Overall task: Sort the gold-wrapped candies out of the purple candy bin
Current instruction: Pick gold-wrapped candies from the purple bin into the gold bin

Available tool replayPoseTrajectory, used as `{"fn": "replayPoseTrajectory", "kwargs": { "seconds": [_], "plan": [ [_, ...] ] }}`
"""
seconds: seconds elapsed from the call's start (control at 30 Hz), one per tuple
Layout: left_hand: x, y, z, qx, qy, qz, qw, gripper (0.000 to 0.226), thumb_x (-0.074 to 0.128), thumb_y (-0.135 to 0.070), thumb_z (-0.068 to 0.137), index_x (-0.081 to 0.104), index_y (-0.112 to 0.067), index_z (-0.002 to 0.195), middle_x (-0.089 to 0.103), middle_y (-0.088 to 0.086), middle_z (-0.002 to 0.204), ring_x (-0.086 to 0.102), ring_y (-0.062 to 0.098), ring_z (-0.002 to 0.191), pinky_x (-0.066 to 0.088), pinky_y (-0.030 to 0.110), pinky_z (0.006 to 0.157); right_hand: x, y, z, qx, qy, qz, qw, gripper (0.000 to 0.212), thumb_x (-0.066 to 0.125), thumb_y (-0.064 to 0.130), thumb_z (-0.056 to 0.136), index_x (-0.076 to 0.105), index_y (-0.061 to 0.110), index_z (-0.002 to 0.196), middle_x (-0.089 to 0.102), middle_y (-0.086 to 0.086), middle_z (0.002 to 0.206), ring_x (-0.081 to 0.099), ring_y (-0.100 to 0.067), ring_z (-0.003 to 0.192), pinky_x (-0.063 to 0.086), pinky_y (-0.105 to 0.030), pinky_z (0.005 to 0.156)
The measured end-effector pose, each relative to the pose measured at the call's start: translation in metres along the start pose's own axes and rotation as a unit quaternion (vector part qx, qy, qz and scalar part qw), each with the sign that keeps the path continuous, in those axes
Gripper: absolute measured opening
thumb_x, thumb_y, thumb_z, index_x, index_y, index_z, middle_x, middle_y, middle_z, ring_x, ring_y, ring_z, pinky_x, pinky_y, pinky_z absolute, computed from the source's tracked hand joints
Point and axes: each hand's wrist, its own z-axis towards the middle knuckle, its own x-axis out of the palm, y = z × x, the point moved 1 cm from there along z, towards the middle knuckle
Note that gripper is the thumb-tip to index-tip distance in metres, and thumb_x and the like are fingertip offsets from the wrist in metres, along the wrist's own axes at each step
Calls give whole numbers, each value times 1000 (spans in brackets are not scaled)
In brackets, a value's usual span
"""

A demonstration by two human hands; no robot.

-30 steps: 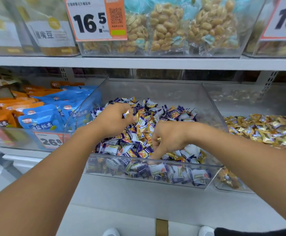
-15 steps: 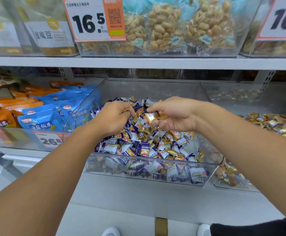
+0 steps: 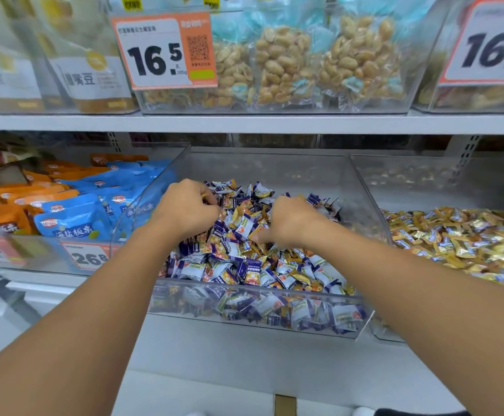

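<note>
Both hands dug in the clear candy bin — fingers curled down into mixed purple and gold-wrapped candies. The left hand seemingly pinched something gold; the right hand — grip unclear.

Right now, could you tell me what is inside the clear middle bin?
The middle bin holds purple candies with gold candies mixed in. Both hands, left hand and right hand, dig into the pile, hiding whatever their fingers hold.

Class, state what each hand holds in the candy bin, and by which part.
Left hand grips gold-wrapped candies; where, hidden. Right hand: cannot tell.
</note>
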Motion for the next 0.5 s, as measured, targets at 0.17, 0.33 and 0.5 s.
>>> {"fn": "replayPoseTrajectory", "kwargs": {
  "seconds": [0.17,0.33,0.5],
  "plan": [
    [8,0,2,33,-4,8,999,33,77,-52,78,73,-23,95,71,3,108,65,21,97,55,36,81,-7,4,8,27,7,44,999,40,56,16,100,39,13,64,31,-2,59,26,-17,49,24,-26,47],
    [22,-8,4,48,23,102,993,28,70,-46,87,73,-28,108,72,0,111,64,22,82,56,38,76,-21,-3,5,121,66,468,873,12,47,16,94,54,10,85,44,-4,65,24,-12,47,18,-18,37],
    [22,-6,6,55,14,77,995,15,62,-32,93,75,-29,100,69,-5,79,57,13,58,54,34,63,-13,-3,5,77,31,217,973,18,58,14,95,64,5,80,50,-4,64,36,-14,46,30,-22,40]
  ]
}}
